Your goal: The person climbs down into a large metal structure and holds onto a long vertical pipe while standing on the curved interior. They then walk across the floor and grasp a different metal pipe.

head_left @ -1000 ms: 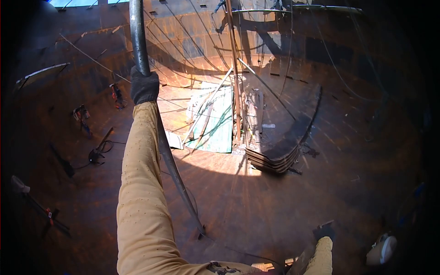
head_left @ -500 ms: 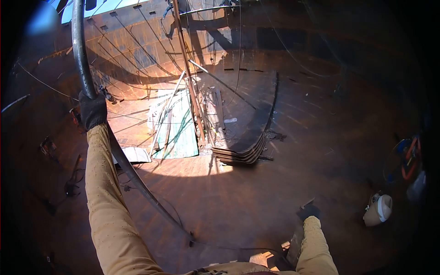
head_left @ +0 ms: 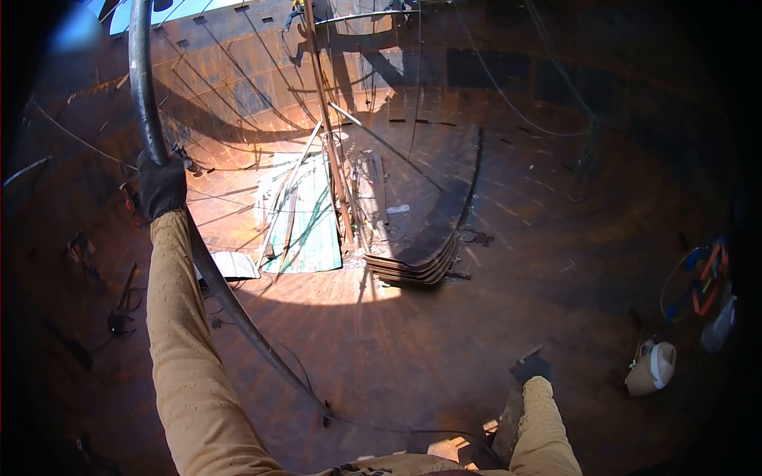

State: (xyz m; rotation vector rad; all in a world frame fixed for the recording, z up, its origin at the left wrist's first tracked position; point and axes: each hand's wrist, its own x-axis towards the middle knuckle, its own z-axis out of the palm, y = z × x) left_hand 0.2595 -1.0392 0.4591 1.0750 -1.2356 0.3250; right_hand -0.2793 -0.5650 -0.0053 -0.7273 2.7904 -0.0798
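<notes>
My left hand [head_left: 162,186], in a dark glove, is closed round a curved grey metal pipe [head_left: 141,79]. The pipe runs from the top of the view down past my left forearm and bends toward the floor. Low on the right, my right hand [head_left: 531,368] wears a dark glove as well. A short thin piece sticks out just above it; the fingers blend into shadow, so their grip does not show. Beside the right forearm is a flat greyish plate-like piece [head_left: 509,420].
Curved stacked metal plates [head_left: 413,268] lie on the rusty floor near a green sheet [head_left: 317,230] and a leaning brown pole [head_left: 321,103]. A beige-and-white helmet-like object [head_left: 652,368] and orange-and-blue gear [head_left: 706,278] lie at right. A person [head_left: 298,12] is partly visible high up.
The view has shifted very slightly. My left hand stays on the pipe, and my right hand has barely moved.
</notes>
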